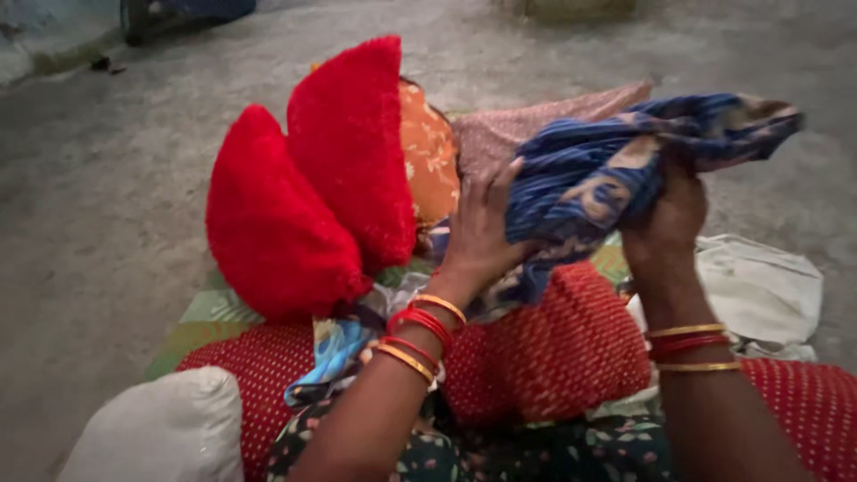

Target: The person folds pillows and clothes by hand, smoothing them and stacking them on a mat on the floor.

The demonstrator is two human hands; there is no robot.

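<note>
Right hand (668,214) clamped around a bunched blue patterned cloth (616,165), fingers closed on its underside, wrist ringed with gold and red bangles (692,344). Left hand (478,232) spread wide, palm pressed flat against the near side of the same cloth, fingers pointing up; more red and gold bangles stacked on that wrist. Blue cloth raised above the lap, at the middle right of the view, one end trailing out to the right, a striped fold hanging down between the two hands.

Just behind the blue cloth, a pinkish-brown printed cloth (536,125), and beside it an orange flowered cloth (428,152), both heaped together. To the left of those, two fuzzy red cushions (312,196), standing on edge and touching each other, the taller one leaning against the orange cloth. Beneath the heap, red fabric with small white dots (553,348) across the lap, and a green patterned mat (210,312) peeking out at the left. A light blue printed cloth (335,353) dangling under the left wrist. White sack (161,428) at the lower left corner, another white cloth (759,286) lying on the right. Bare grey concrete floor (98,196) all around.
</note>
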